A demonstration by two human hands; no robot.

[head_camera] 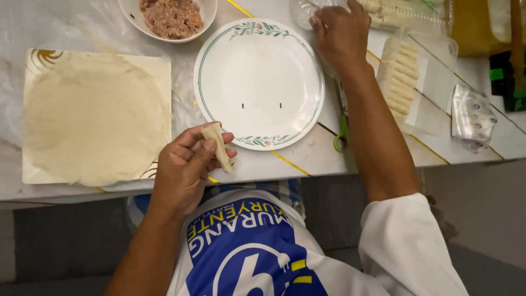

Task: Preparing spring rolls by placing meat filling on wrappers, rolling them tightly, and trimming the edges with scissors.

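The left hand holds one small rolled wrapper pinched between thumb and fingers, raised just above the near edge of the worktop and just beside the rim of the white plate. The grip is narrow and closed on the roll, which sits tilted, its lower end pointing toward the person; held so, the seam appears to be kept from opening.

The right hand reaches across the far side of the plate and rests on a clear plastic container at the top edge of the view. Whether its fingers close on anything cannot be told; they lie curled over the container.

Count of items: one plate, bare, with a floral border; one bowl of minced filling beyond it; one square board carrying one flat round wrapper sheet, placed at the left within easy reach; one open clear tray of finished rolls at the right, the rolls laid side by side in a row, number too close-packed to count exactly; one pair of green-handled scissors between plate and tray; one small printed packet at far right.
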